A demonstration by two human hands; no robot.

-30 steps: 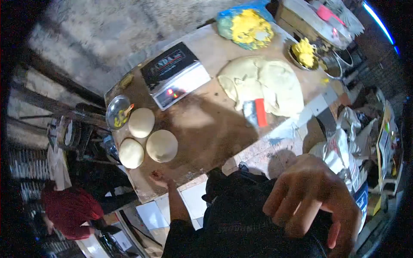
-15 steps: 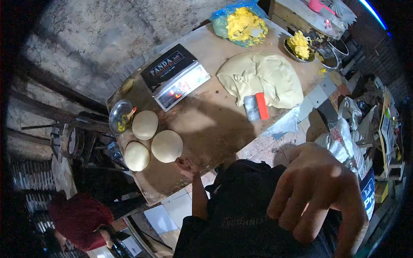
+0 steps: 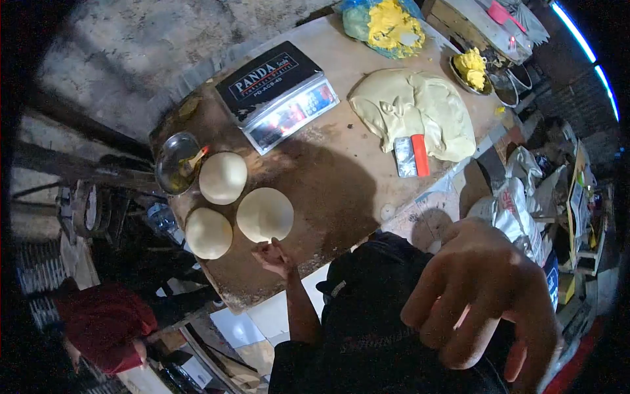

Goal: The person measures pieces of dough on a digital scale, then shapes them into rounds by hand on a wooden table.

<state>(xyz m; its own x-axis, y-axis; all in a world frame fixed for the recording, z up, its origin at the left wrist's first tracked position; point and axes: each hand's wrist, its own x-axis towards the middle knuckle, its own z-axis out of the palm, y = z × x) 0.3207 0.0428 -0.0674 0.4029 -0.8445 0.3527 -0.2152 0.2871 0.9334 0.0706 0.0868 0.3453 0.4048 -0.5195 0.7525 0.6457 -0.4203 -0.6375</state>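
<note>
My left hand (image 3: pixel 274 258) is at the near edge of a round dough ball (image 3: pixel 265 215), palm turned up and fingers loosely bent. Nothing shows in it, and whether it touches the ball is hard to tell. Two more dough balls, one behind (image 3: pixel 223 178) and one to the left (image 3: pixel 209 234), rest close by. Close to the camera, my right hand (image 3: pixel 485 289) hangs in the air with bent fingers somewhat apart and no object visible in it. A large dough mass (image 3: pixel 426 108) lies across the table, with a red-handled dough scraper (image 3: pixel 411 156) at its near edge.
A digital scale (image 3: pixel 275 98) stands on the wooden table (image 3: pixel 321 190). Beside the balls is a metal bowl (image 3: pixel 172 164) with a brush-like tool. Yellow fat fills a plastic bag (image 3: pixel 394 29) and a bowl (image 3: pixel 470 69). A person in red (image 3: pixel 105 328) is at lower left.
The camera view has shifted, so the table things sit differently in the frame. My left hand has moved left along the near side of the dough ball. My right hand stays raised.
</note>
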